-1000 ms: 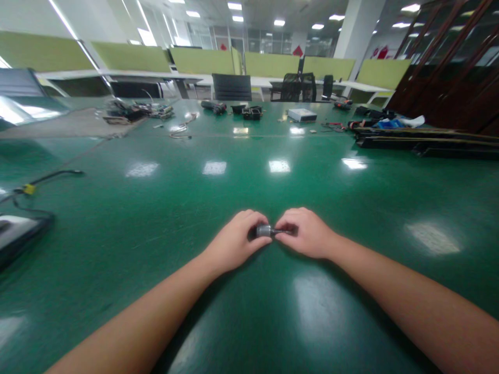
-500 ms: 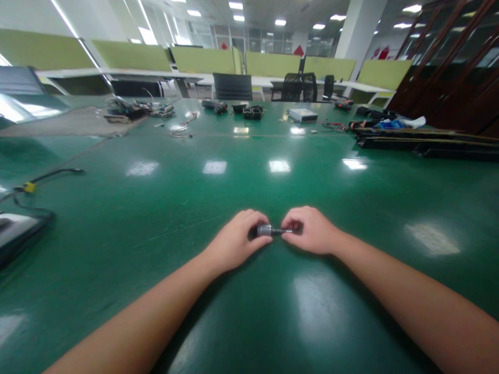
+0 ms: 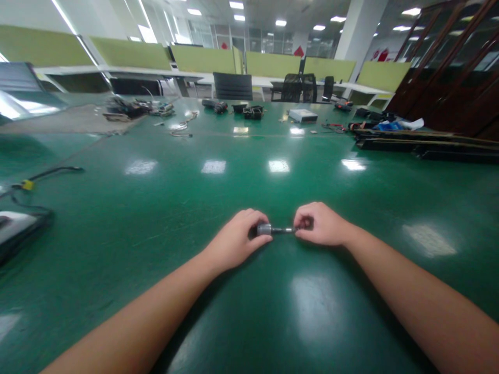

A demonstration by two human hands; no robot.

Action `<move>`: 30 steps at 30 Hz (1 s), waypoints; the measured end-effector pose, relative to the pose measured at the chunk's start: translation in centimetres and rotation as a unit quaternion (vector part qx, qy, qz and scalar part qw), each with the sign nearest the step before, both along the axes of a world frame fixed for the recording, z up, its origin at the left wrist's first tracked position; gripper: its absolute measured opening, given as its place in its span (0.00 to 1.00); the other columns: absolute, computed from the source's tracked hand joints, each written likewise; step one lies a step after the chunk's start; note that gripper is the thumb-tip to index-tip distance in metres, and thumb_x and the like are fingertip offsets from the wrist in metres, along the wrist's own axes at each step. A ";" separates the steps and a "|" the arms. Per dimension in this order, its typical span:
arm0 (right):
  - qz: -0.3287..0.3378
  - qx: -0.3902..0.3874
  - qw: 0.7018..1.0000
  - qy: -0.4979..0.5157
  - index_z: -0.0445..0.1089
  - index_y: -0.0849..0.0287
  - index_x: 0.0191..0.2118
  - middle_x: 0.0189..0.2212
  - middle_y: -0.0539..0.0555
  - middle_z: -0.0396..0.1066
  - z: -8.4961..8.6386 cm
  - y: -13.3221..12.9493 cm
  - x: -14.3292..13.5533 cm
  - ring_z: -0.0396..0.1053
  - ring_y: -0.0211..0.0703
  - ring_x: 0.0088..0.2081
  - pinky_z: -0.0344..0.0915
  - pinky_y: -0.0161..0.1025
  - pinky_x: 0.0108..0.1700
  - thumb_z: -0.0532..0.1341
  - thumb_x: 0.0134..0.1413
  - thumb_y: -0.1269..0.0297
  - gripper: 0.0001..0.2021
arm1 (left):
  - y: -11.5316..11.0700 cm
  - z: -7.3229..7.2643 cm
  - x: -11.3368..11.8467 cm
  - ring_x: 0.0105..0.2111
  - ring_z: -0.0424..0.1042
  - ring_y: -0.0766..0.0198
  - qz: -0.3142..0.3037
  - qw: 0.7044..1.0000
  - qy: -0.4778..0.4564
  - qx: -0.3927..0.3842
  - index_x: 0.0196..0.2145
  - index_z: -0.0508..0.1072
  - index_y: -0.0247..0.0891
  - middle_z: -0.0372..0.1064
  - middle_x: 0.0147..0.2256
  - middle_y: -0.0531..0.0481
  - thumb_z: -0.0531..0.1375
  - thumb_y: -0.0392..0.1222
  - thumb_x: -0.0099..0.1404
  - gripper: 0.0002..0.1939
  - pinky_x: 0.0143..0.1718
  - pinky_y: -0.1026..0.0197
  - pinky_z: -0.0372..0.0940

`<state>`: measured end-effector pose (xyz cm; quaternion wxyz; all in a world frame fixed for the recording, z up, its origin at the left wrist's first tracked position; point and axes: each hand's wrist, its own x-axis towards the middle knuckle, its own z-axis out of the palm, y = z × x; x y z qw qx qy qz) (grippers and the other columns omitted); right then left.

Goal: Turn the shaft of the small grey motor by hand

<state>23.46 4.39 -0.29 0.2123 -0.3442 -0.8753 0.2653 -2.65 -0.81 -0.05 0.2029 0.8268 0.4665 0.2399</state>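
A small screwdriver-like tool (image 3: 265,229) with a clear and dark handle and a thin metal shaft lies sideways just above the green table (image 3: 234,192). My left hand (image 3: 244,236) is wrapped round its handle end. The shaft points right, and its tip meets the pinched fingertips of my right hand (image 3: 319,224). Whether a small part sits between those fingertips is too small to tell.
At the left edge lie a grey and black device (image 3: 17,226) and a black cable (image 3: 54,172) with a yellow tag. Black strips (image 3: 429,143) lie at the right. Electronic parts (image 3: 136,108), black parts (image 3: 249,111) and a silver box (image 3: 303,115) stand along the far side.
My right hand has slid right along the shaft to its tip, so more of the shaft shows. My left hand has stayed in place on the handle.
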 end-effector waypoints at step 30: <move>0.021 0.093 0.995 0.005 0.76 0.57 0.39 0.36 0.53 0.77 -0.5 -1.9 -2.9 0.71 0.43 0.39 0.62 0.41 0.44 0.65 0.55 0.69 0.06 | 0.3 0.1 0.6 0.41 0.69 0.56 -0.024 0.999 0.016 0.019 0.42 0.73 0.41 0.71 0.40 0.49 0.64 0.48 0.65 0.11 0.44 0.53 0.63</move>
